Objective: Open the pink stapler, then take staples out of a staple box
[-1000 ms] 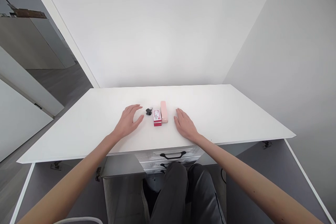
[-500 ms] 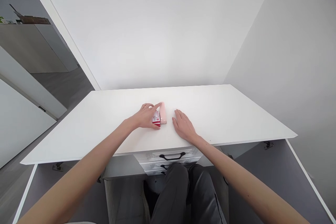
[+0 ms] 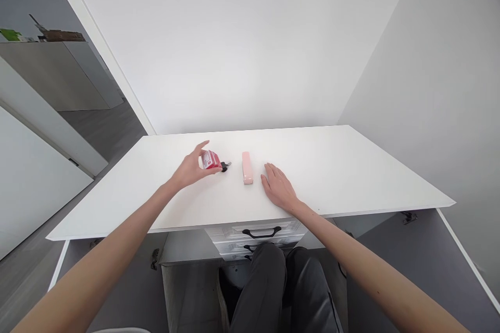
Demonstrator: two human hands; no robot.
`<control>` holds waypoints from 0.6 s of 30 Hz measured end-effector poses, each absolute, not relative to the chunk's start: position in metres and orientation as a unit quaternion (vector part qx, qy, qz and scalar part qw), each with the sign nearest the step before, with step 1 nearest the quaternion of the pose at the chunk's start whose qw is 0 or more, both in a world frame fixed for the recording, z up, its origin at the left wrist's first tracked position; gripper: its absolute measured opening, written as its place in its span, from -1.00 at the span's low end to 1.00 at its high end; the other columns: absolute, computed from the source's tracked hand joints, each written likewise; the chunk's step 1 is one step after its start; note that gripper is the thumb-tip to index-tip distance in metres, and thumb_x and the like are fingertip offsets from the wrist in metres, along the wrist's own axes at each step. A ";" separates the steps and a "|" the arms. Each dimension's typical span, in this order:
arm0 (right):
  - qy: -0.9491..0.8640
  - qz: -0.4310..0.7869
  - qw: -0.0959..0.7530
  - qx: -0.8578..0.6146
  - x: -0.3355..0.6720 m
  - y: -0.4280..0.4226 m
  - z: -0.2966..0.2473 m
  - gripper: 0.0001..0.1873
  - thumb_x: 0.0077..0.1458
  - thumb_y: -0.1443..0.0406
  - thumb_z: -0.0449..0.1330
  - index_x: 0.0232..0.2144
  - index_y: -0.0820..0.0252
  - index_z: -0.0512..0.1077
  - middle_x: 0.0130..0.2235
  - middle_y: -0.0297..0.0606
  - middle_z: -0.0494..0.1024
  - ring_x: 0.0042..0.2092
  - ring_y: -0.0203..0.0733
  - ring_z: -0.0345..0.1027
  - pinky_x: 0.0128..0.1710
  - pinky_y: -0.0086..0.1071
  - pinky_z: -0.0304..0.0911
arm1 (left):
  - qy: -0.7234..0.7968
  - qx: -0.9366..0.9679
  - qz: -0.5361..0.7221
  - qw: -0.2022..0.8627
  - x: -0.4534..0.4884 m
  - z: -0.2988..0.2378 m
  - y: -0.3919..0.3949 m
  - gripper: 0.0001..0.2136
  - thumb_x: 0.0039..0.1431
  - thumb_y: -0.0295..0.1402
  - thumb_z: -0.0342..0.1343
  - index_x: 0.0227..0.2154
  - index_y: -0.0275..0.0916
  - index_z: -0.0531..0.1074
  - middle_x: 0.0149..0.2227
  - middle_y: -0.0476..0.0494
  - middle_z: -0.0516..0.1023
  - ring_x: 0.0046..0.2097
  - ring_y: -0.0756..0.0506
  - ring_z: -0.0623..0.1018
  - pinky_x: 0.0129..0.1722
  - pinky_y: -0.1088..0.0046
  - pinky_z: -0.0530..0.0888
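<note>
1. Red box point(image 3: 211, 159) pinched in left hand point(image 3: 191, 169) over tabletop point(image 3: 351, 166) centre; label unreadable.
2. Black clip point(image 3: 224, 167) half-hidden behind box.
3. Right hand point(image 3: 278, 187) flat, empty, beside pink stapler point(image 3: 246, 167).

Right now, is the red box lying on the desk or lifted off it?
Lifted: the left hand holds the red box tilted, clear of the desk, beside the clip.

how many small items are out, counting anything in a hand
3: a red-and-white box held in the left hand, a black clip on the desk beside it, a pink stapler lying between that clip and the right hand. None looks hidden.
</note>
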State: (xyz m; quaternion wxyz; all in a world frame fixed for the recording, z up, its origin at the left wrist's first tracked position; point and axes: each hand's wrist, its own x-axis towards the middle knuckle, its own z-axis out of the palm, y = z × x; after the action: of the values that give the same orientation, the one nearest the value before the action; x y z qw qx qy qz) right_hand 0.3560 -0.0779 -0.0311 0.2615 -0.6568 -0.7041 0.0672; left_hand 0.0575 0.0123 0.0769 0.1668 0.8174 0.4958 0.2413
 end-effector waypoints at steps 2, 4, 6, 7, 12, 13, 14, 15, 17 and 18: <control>-0.706 0.066 0.263 -0.655 0.356 -0.077 -0.033 -0.36 0.48 0.13 -0.20 0.41 0.42 0.18 0.45 0.09 0.23 0.48 0.05 0.03 0.47 -0.05 -0.03 | 0.545 0.774 0.272 0.171 0.038 0.074 0.017 -0.03 0.04 0.17 0.32 0.42 -0.05 0.05 0.16 -0.26 0.55 0.20 -0.31 0.54 0.10 0.12 0.52; -0.705 0.067 0.263 -0.655 0.357 -0.077 -0.034 -0.36 0.48 0.13 -0.19 0.40 0.39 0.18 0.44 0.08 0.24 0.48 0.05 0.03 0.47 -0.05 -0.03 | 0.591 0.743 0.273 0.157 0.019 0.069 0.023 -0.03 0.02 0.18 0.33 0.40 -0.09 0.06 0.17 -0.28 0.54 0.19 -0.30 0.55 0.10 0.14 0.52; -0.705 0.069 0.261 -0.655 0.357 -0.078 -0.034 -0.37 0.48 0.13 -0.19 0.40 0.38 0.19 0.45 0.06 0.24 0.48 0.05 0.03 0.46 -0.05 -0.02 | 0.624 0.730 0.243 0.134 0.003 0.064 0.027 -0.03 0.00 0.18 0.33 0.38 -0.12 0.09 0.17 -0.29 0.55 0.16 -0.30 0.56 0.07 0.16 0.54; -0.706 0.070 0.260 -0.656 0.357 -0.078 -0.034 -0.37 0.48 0.13 -0.19 0.40 0.39 0.19 0.45 0.06 0.24 0.48 0.06 0.03 0.46 -0.05 -0.02 | 0.638 0.726 0.227 0.121 -0.004 0.063 0.028 -0.04 0.00 0.19 0.33 0.37 -0.13 0.10 0.16 -0.29 0.55 0.15 -0.30 0.57 0.05 0.17 0.54; -0.705 0.067 0.255 -0.658 0.356 -0.078 -0.034 -0.37 0.48 0.15 -0.19 0.39 0.43 0.19 0.44 0.06 0.24 0.48 0.06 0.03 0.47 -0.07 -0.03 | 0.689 0.687 0.209 0.101 -0.023 0.065 0.027 -0.02 -0.02 0.21 0.32 0.36 -0.16 0.11 0.16 -0.32 0.55 0.14 -0.34 0.56 -0.01 0.20 0.54; -0.706 0.067 0.255 -0.658 0.356 -0.078 -0.034 -0.37 0.48 0.15 -0.18 0.39 0.43 0.19 0.44 0.06 0.24 0.48 0.06 0.03 0.47 -0.07 -0.03 | 0.695 0.680 0.211 0.104 -0.025 0.066 0.026 -0.01 -0.03 0.22 0.32 0.36 -0.17 0.11 0.16 -0.33 0.55 0.14 -0.34 0.56 -0.03 0.22 0.54; -0.706 0.066 0.255 -0.657 0.356 -0.078 -0.034 -0.37 0.48 0.15 -0.18 0.39 0.43 0.20 0.44 0.07 0.24 0.48 0.06 0.03 0.47 -0.07 -0.02 | 0.701 0.672 0.213 0.106 -0.027 0.067 0.025 -0.01 -0.04 0.24 0.31 0.35 -0.17 0.12 0.15 -0.34 0.55 0.13 -0.34 0.56 -0.05 0.23 0.55; -0.707 0.066 0.256 -0.657 0.356 -0.078 -0.035 -0.38 0.48 0.15 -0.18 0.39 0.42 0.20 0.44 0.07 0.24 0.48 0.06 0.03 0.46 -0.06 -0.02 | 0.707 0.666 0.214 0.104 -0.029 0.068 0.023 0.00 -0.05 0.25 0.31 0.35 -0.18 0.12 0.13 -0.35 0.56 0.12 -0.34 0.57 -0.07 0.23 0.55; -0.706 0.066 0.258 -0.656 0.356 -0.079 -0.035 -0.38 0.47 0.15 -0.17 0.39 0.40 0.20 0.44 0.06 0.25 0.48 0.05 0.04 0.46 -0.05 0.00 | 0.717 0.658 0.210 0.095 -0.034 0.068 0.019 0.01 -0.05 0.29 0.29 0.34 -0.20 0.14 0.08 -0.36 0.58 0.11 -0.36 0.57 -0.09 0.22 0.55; -0.706 0.066 0.258 -0.656 0.356 -0.079 -0.035 -0.39 0.47 0.15 -0.17 0.39 0.40 0.21 0.44 0.06 0.25 0.48 0.06 0.04 0.46 -0.05 0.00 | 0.721 0.656 0.203 0.089 -0.037 0.068 0.017 0.01 -0.05 0.30 0.27 0.35 -0.20 0.15 0.06 -0.36 0.58 0.10 -0.36 0.58 -0.10 0.22 0.55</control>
State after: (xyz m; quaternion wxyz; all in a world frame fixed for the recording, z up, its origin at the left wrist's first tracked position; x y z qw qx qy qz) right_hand 0.3562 -0.0787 -0.0349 0.2582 -0.6562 -0.7060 0.0657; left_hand -0.0370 0.0171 0.0677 0.0888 0.6559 0.7214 0.2034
